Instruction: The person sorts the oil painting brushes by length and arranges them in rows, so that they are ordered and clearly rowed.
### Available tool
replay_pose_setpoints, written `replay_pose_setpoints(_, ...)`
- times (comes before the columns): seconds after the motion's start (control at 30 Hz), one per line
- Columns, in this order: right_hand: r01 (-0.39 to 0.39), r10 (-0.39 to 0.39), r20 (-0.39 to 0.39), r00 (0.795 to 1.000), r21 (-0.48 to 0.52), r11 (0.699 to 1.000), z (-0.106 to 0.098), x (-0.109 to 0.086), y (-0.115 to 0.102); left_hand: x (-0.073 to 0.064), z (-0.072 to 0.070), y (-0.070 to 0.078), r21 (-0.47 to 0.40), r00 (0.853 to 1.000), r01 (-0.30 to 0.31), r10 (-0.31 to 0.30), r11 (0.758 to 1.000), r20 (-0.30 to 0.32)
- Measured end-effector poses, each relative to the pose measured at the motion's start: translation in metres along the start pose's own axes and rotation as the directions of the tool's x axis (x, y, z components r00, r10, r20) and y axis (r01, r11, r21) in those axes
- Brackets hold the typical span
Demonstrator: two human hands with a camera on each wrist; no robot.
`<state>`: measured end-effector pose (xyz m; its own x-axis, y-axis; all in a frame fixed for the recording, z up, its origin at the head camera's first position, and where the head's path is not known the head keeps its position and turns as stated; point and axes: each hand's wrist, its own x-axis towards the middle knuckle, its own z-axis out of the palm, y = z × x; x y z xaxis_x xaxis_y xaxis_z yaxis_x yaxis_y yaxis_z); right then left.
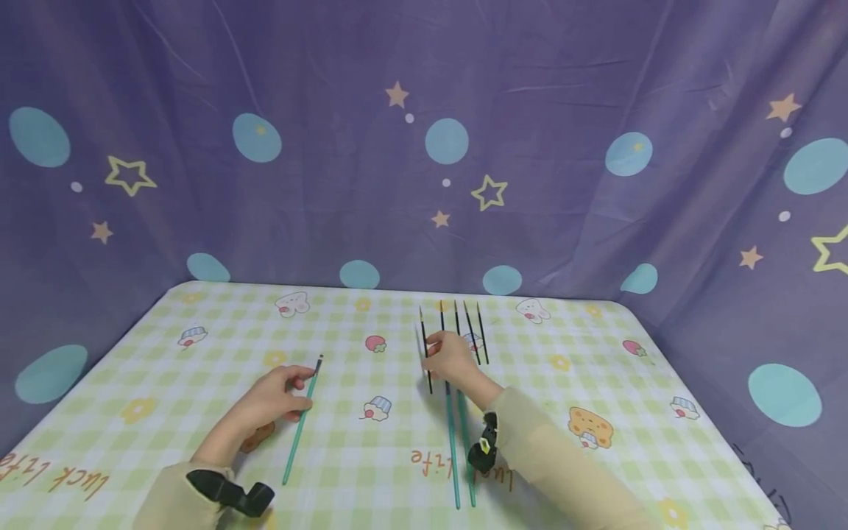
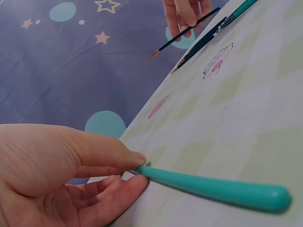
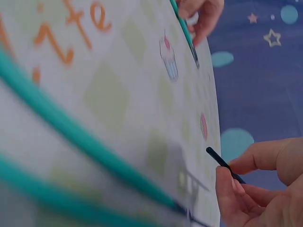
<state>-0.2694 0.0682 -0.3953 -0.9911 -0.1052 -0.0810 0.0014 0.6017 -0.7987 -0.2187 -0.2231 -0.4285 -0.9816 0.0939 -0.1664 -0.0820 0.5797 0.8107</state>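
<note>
My left hand (image 1: pixel 268 397) pinches a teal-handled paintbrush (image 1: pixel 296 442) between thumb and fingers at the left of the table. The brush's dark tip points away from me, and its rounded handle end (image 2: pixel 265 196) faces the left wrist camera. With thumb and fingertips, my right hand (image 1: pixel 456 362) holds a thin black paintbrush (image 1: pixel 425 335), bristles pointing to the far side. The black handle's end (image 3: pixel 212 152) sticks out of the grip in the right wrist view. Right by that hand, several more black paintbrushes (image 1: pixel 482 335) lie side by side, partly hidden behind it.
Two teal paintbrushes (image 1: pixel 453 456) lie lengthwise toward me, partly under my right forearm and wrist camera. A green-checked cloth (image 1: pixel 344 456) with cartoon prints covers the table. Behind its far edge hangs a purple curtain (image 1: pixel 550 199).
</note>
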Motion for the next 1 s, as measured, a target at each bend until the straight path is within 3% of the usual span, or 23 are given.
replay_pose_setpoints(0.4,-0.035,0.028,-0.136,0.990,-0.049,0.998,-0.037,0.016,0.031,-0.003,0.002,0.013,0.122,1.000,0.011,-0.008,0.992,-0.026)
replay_pose_setpoints(0.83,-0.096,0.086,-0.155,0.984,-0.062,0.993,-0.062,0.029,0.058,-0.008,0.008,0.023,0.209,0.996,0.017,0.002,0.978,-0.090)
replay_pose_setpoints(1.0,-0.066,0.059,-0.151,0.987,-0.042,0.997,-0.071,0.036,0.066,-0.005,0.006,0.024,0.165,0.997,0.040,-0.028,0.986,-0.073)
